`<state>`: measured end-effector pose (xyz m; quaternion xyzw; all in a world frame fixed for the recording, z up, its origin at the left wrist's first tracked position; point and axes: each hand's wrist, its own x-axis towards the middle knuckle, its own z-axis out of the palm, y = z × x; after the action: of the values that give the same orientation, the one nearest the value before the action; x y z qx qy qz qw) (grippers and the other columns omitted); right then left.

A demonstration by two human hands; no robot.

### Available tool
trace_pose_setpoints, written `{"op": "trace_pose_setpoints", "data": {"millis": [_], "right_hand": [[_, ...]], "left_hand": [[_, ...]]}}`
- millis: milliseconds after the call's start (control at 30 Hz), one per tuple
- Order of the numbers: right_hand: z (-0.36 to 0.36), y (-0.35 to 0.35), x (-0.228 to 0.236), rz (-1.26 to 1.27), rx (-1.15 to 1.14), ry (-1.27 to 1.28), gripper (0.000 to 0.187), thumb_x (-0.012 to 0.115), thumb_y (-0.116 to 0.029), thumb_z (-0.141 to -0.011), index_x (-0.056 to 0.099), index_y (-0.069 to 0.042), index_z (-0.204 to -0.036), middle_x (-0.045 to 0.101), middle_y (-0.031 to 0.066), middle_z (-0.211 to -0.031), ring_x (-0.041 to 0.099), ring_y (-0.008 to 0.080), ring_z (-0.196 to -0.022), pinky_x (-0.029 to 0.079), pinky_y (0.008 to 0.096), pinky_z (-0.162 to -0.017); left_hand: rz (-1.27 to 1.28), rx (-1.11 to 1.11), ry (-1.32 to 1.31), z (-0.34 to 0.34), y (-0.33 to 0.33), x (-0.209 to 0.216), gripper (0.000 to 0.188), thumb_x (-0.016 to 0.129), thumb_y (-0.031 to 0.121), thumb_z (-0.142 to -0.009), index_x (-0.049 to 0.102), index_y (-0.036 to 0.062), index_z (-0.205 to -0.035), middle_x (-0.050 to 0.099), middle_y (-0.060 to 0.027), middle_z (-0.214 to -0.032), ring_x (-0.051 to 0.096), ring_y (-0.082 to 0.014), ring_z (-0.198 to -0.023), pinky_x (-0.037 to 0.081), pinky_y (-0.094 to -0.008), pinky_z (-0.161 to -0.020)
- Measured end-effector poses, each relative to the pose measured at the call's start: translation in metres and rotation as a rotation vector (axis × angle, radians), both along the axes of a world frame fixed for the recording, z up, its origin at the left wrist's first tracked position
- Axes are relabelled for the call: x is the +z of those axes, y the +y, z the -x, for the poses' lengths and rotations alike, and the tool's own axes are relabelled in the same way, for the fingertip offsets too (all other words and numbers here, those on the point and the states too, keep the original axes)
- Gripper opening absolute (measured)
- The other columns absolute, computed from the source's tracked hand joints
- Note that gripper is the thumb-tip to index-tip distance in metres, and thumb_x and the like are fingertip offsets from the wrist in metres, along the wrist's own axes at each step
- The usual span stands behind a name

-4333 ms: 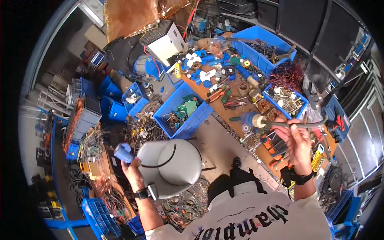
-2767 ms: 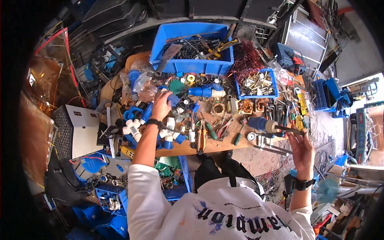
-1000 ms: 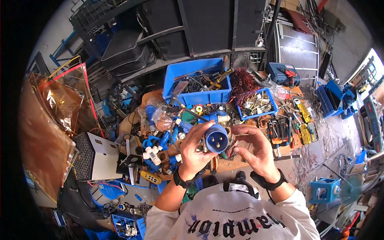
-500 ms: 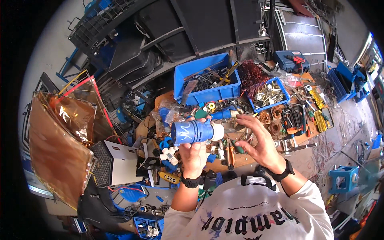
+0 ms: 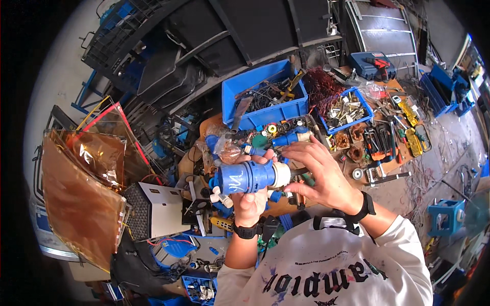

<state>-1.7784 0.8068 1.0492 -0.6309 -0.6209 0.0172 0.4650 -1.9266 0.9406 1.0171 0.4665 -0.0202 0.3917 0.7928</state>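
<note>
A blue industrial plug connector (image 5: pixel 245 176) with white pen marks lies across my left hand (image 5: pixel 251 205), whose fingers and thumb are wrapped round it from below. Its cream-coloured end collar (image 5: pixel 281 175) points right, toward my right hand (image 5: pixel 326 176). That hand is curved beside the collar with thumb and fingers apart. A short dark stub (image 5: pixel 298 172) shows between collar and palm; whether it belongs to the connector or lies behind it, I cannot make out. Beyond the hands, another blue connector with a cream end (image 5: pixel 292 137) rests on the cluttered bench.
A blue bin of tools (image 5: pixel 265 121) stands at the back, beside a small blue tray of metal pins (image 5: pixel 352 115). Copper-coloured wire (image 5: pixel 322 91) is heaped behind. Hand tools (image 5: pixel 380 143) cover the right side. A white and black box (image 5: pixel 166 211) stands left.
My right hand has come a little closer to the collar, its fingers lower and more curved. The connector has shifted slightly and stays in my left hand. The view has tilted a little.
</note>
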Motion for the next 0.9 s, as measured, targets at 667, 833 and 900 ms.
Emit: {"op": "trace_pose_setpoints", "data": {"millis": [667,833,900], "right_hand": [[-0.014,-0.005,0.016,0.198,0.144,-0.041,0.055,0.075,-0.034,-0.077,0.059,-0.002,-0.119,0.064,0.0149,-0.102,0.058,0.0341,-0.104,0.036,0.0471,-0.104],[-0.016,-0.005,0.017,0.173,0.107,-0.238,0.051,0.077,-0.028,-0.073,0.061,-0.006,-0.117,0.061,0.0102,-0.097,0.057,0.0310,-0.103,0.035,0.0483,-0.105],[-0.016,-0.006,0.018,0.172,0.087,-0.293,0.051,0.077,-0.025,-0.070,0.061,-0.008,-0.116,0.059,0.0078,-0.095,0.057,0.0291,-0.102,0.035,0.0495,-0.106]], "left_hand": [[-0.319,0.189,0.220,0.013,-0.005,0.020,0.080,0.078,0.033,-0.079,0.035,0.0024,-0.139,0.055,-0.0211,-0.126,0.053,-0.0344,-0.122,0.041,-0.0460,-0.104],[-0.587,0.292,0.337,0.038,0.003,0.038,0.069,0.079,0.020,-0.076,0.045,0.0014,-0.134,0.056,-0.0190,-0.126,0.057,-0.0295,-0.116,0.046,-0.0396,-0.097],[-0.896,0.329,0.526,0.043,0.005,0.047,0.062,0.082,0.014,-0.070,0.055,0.0014,-0.125,0.059,-0.0167,-0.123,0.058,-0.0283,-0.115,0.046,-0.0383,-0.096]]}}
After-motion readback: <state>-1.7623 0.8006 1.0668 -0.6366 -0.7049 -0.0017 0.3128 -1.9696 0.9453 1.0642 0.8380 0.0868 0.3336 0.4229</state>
